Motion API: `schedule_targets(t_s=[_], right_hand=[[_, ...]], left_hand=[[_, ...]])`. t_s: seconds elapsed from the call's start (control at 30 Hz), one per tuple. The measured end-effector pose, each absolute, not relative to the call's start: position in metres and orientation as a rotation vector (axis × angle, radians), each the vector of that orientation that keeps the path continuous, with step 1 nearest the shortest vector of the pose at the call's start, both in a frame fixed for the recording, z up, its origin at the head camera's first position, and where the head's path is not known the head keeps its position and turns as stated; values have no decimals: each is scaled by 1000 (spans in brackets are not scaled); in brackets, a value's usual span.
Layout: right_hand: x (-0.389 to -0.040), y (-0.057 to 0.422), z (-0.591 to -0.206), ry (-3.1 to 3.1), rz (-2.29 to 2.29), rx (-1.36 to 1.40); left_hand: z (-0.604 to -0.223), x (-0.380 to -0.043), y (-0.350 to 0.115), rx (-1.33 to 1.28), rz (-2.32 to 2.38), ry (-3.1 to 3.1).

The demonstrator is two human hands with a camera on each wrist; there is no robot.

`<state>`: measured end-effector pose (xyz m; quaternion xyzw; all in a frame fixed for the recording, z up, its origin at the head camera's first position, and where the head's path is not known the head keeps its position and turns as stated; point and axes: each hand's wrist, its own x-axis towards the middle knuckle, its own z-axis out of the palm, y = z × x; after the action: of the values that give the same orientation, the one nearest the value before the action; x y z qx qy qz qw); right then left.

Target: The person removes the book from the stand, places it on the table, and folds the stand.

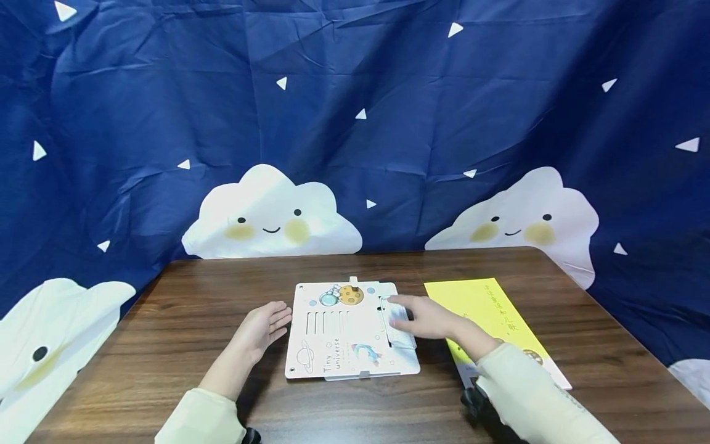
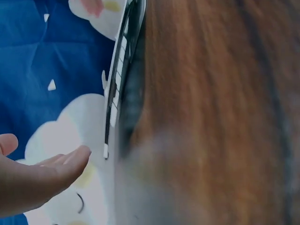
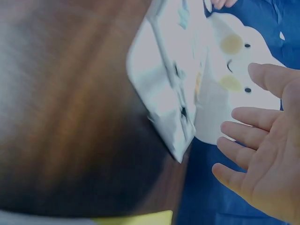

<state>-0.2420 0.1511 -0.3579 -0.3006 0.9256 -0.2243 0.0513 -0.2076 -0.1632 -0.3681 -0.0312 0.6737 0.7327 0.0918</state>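
A flat white board printed with "Tiny universe", planets and a small clip at its far edge lies on the wooden table. In the left wrist view the board shows edge-on as a layered thing with white pieces along its side. My left hand is beside the board's left edge, fingers extended and holding nothing. My right hand hovers at the board's right side, over a silvery-white flap. In the right wrist view the right hand has its fingers spread, with a gap to the board.
A yellow sheet or booklet with handwriting lies to the right, partly under my right forearm. The dark wooden table ends at a blue curtain with smiling white clouds.
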Motion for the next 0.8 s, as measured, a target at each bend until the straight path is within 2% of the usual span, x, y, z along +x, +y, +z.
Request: schedule_targets(t_s=[0.4, 0.8], right_hand=[[-287, 143, -344, 2861, -726, -709], [-313, 97, -354, 2790, -988, -579]], left_hand=[[-347, -197, -120, 93, 1966, 2291], [-361, -180, -75, 862, 1004, 2820]])
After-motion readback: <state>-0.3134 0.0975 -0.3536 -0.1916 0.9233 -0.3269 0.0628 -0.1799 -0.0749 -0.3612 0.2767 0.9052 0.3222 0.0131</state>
